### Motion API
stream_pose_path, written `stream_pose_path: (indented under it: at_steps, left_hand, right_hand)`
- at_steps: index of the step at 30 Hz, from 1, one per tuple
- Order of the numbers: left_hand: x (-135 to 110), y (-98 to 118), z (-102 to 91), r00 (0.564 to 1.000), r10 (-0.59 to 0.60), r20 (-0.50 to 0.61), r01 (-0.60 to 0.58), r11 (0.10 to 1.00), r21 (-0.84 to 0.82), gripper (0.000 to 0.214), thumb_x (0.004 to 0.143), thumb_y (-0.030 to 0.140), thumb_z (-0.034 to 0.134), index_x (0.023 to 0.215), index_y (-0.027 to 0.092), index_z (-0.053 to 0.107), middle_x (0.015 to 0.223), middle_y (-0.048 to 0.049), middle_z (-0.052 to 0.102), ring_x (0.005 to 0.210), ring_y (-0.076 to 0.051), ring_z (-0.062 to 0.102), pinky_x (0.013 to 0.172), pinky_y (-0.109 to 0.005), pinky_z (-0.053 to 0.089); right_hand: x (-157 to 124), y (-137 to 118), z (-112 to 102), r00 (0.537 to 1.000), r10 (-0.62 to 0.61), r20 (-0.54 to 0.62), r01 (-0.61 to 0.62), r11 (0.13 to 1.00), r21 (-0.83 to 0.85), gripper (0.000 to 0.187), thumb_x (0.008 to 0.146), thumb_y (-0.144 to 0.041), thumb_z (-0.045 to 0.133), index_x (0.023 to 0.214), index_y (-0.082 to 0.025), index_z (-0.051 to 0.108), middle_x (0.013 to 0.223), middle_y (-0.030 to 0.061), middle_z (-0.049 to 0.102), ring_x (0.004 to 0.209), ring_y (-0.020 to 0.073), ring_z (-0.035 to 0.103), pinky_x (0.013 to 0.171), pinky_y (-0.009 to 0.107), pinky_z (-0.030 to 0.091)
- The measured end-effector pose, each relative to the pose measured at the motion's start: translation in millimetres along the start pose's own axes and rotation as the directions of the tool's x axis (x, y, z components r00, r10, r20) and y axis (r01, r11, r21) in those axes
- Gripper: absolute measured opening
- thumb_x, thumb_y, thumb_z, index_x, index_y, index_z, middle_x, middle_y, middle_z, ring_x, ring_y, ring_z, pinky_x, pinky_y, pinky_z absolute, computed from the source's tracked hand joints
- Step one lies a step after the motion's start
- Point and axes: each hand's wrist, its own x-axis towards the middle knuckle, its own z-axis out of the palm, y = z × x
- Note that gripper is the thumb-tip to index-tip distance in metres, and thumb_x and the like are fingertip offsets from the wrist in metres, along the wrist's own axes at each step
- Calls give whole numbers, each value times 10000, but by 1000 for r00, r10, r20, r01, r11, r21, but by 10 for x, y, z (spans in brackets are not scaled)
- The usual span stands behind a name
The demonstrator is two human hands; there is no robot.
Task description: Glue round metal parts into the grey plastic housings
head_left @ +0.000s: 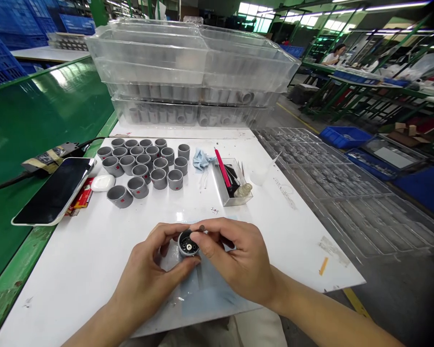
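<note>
My left hand point(147, 272) is closed around a small grey cylindrical cup point(188, 247), fingers on its far side and thumb on its near side. The cup's open top faces me and shows a black inside with a pale round centre. Over its right rim, my right hand point(240, 258) pinches a small dark round piece point(202, 228) between thumb and forefinger; its exact kind is too small to tell. Under both hands lies a bluish translucent sheet point(210, 299). Several similar grey cups point(118, 196) stand grouped at the back left of the white table point(72, 270).
Beyond my hands is a transparent box point(235, 197) with a red pen point(222, 168) and tweezers. A blue cloth point(201, 159) lies beside it. At the left edge rests a phone point(54, 193). Stacked plastic trays point(148, 58) rise behind; more trays point(347, 202) spread to the right.
</note>
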Motion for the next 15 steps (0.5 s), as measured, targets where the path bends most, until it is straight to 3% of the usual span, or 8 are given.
stream_pose_path:
  at_steps: [4,9,12,15]
  left_hand:
    - [-13,58,-6,999,-42,0,42,999,20,388,828,261,770,1174,404,666,1174,41,703,1026,-238,639,840,-407,476]
    - [-15,93,-7,998,-56,-2,56,998,34,380,824,273,773,1170,399,678,1203,38,706,1110,-261,624,881,-420,460]
    - [-13,104,-8,998,-63,10,62,997,50,380,828,288,770,1182,384,675,1242,23,703,1134,-274,618,875,-425,460]
    - [-21,94,-10,997,-66,25,64,995,71,384,848,305,755,1214,371,661,1251,2,697,1098,-271,627,839,-416,464]
  right_hand:
    - [0,20,-10,998,-9,-67,5,998,-60,91,925,-158,713,986,-119,769,761,12,749,593,73,625,568,188,509]
    - [-8,-128,-168,995,48,-90,-49,999,-12,75,919,-161,715,968,-168,771,672,-35,690,540,69,583,512,182,493]
    - [31,-169,-416,971,9,-240,-29,996,-81,131,900,-159,744,999,-231,788,701,-47,698,495,64,528,452,192,444]
    - [142,-79,-713,888,-87,-452,-21,973,-229,114,881,-189,776,972,-251,806,740,-31,712,508,76,501,460,225,420]
